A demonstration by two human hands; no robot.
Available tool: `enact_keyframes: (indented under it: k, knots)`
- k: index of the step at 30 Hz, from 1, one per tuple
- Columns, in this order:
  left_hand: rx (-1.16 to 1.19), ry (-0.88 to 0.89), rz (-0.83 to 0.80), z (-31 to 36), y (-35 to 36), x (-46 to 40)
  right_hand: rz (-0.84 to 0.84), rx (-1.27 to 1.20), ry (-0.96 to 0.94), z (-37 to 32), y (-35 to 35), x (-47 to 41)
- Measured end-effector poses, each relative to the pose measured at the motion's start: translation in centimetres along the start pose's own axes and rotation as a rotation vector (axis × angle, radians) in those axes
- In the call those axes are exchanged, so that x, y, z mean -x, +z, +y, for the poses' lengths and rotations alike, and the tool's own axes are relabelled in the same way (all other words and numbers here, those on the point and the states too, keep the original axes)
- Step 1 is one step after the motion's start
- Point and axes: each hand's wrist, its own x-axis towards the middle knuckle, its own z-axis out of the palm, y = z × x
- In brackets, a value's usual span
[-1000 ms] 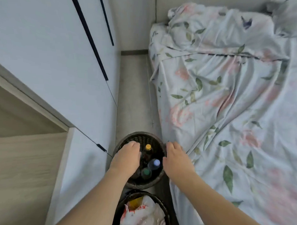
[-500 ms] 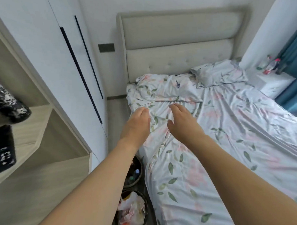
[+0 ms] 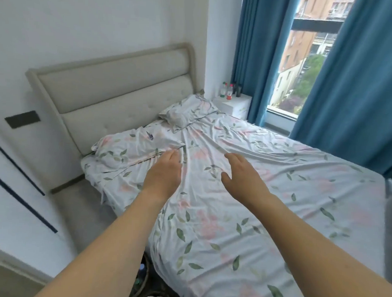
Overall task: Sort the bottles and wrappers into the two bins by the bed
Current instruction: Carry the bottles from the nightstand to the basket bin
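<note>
Both hands lifted off the bin rim since a second ago. Left hand and right hand now over the bed, fingers straight, grasping nothing. Bin with bottles sits at the bed's left edge.

The bed sheet is pale white with green leaves and faint pink blossoms. At twelve o'clock stands a beige headboard; at two o'clock hang teal-blue curtains. The nightstand is white, its bottles capped green and red.
</note>
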Motion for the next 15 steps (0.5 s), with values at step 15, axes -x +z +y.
enact_keyframes:
  k: [15]
  knots:
    - [0.198,0.635,-0.136,38.1,9.4,3.0,0.318,0.027,0.607,23.7,-17.5,24.1]
